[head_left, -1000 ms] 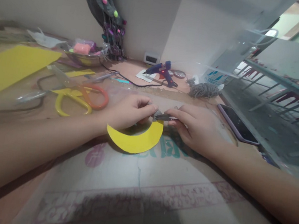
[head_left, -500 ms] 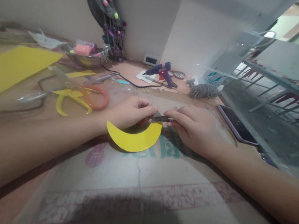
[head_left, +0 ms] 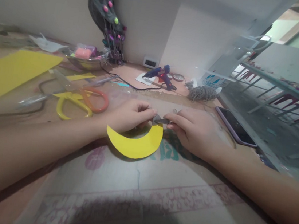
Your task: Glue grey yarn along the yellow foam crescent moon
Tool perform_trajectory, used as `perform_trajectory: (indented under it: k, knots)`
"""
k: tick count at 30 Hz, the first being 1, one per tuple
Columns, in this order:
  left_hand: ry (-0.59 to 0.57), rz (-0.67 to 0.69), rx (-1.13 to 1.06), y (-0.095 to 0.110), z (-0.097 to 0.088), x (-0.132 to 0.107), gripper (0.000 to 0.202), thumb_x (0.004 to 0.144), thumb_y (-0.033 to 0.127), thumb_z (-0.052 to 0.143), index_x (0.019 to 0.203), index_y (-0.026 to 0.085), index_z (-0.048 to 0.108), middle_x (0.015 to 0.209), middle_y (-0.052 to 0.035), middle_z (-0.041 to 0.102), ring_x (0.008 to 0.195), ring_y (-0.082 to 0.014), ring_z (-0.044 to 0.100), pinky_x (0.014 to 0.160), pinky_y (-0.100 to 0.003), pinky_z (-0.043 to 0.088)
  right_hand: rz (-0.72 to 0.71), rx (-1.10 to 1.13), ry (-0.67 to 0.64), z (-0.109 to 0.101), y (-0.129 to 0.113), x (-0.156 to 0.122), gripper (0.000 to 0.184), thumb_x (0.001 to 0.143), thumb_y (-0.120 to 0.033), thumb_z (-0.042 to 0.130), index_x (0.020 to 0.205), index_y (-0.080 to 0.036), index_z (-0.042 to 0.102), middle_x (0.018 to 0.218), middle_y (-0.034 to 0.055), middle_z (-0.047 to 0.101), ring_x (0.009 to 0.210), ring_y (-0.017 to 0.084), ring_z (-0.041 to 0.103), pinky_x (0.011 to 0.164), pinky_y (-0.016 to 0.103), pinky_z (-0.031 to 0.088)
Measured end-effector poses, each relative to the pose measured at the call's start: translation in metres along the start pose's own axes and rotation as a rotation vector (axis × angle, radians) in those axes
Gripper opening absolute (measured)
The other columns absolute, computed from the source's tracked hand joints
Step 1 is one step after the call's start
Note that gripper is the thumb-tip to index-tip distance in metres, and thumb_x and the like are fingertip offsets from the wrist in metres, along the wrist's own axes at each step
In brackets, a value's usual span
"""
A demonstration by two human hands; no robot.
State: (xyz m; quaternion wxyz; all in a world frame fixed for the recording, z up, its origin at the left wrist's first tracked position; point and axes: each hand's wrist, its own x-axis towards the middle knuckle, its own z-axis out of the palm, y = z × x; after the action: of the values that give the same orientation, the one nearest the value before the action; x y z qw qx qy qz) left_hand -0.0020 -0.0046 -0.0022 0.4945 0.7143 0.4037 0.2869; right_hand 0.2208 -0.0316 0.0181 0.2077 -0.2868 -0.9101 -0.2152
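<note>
A yellow paper crescent [head_left: 136,144] hangs just above the printed sack sheet [head_left: 140,184] in the middle of the table. My left hand [head_left: 129,116] is closed, pinching the crescent's upper right tip together with a small dark piece [head_left: 162,120]. My right hand [head_left: 193,130] is closed too, its fingertips pinched on the other end of that dark piece. Both hands meet at the crescent's tip, and what the dark piece is I cannot make out.
Yellow-handled scissors [head_left: 69,101] and orange-handled scissors [head_left: 96,97] lie to the left, beside a yellow paper sheet [head_left: 9,69]. A blue glue gun [head_left: 161,75], a bundle of twine [head_left: 201,93] and a bowl of clay [head_left: 86,57] sit at the back. A phone [head_left: 235,126] lies right.
Both hands stay pinched at the crescent's tip. The view has tilted a little, and the crescent sits slightly lower in the frame.
</note>
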Motion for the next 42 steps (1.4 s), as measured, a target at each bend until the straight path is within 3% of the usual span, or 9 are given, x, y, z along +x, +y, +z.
perform_trajectory:
  k: [4,13,21,42]
  knots:
    - [0.018,-0.006,-0.006,0.0016,0.0003,-0.0012,0.032,0.090,0.037,0.050,0.064,0.019,0.051,0.056,0.0022,0.052,0.048,-0.0085,0.047,0.046,-0.021,0.035,0.050,0.017,-0.002,0.0011,0.0017,-0.0018,0.028,0.099,-0.027,0.047,0.105,-0.011,0.069,0.076,0.0083,0.065,0.065,0.018,0.054,0.056,0.029,0.034]
    - [0.048,0.022,0.062,-0.0005,0.0003,-0.0025,0.031,0.090,0.039,0.050,0.066,0.018,0.053,0.057,0.0026,0.054,0.051,-0.0088,0.049,0.049,-0.021,0.036,0.003,0.045,0.013,0.0004,-0.0015,0.0005,0.026,0.097,-0.023,0.049,0.103,-0.009,0.070,0.074,0.0083,0.064,0.065,0.018,0.054,0.057,0.029,0.035]
    - [0.043,0.002,0.046,-0.0005,0.0005,-0.0013,0.029,0.090,0.037,0.050,0.067,0.019,0.052,0.057,0.0020,0.054,0.050,-0.0089,0.048,0.048,-0.021,0.036,0.026,0.072,-0.017,0.0022,-0.0011,-0.0004,0.023,0.098,-0.025,0.049,0.104,-0.014,0.069,0.074,0.0061,0.065,0.066,0.016,0.055,0.056,0.028,0.036]
    - [0.050,0.017,0.057,-0.0002,0.0006,-0.0019,0.029,0.089,0.038,0.050,0.068,0.019,0.053,0.057,0.0023,0.053,0.051,-0.0093,0.048,0.049,-0.021,0.036,0.043,0.131,-0.050,0.0011,0.0001,-0.0010,0.022,0.096,-0.024,0.050,0.105,-0.014,0.068,0.075,0.0056,0.063,0.066,0.016,0.054,0.057,0.028,0.034]
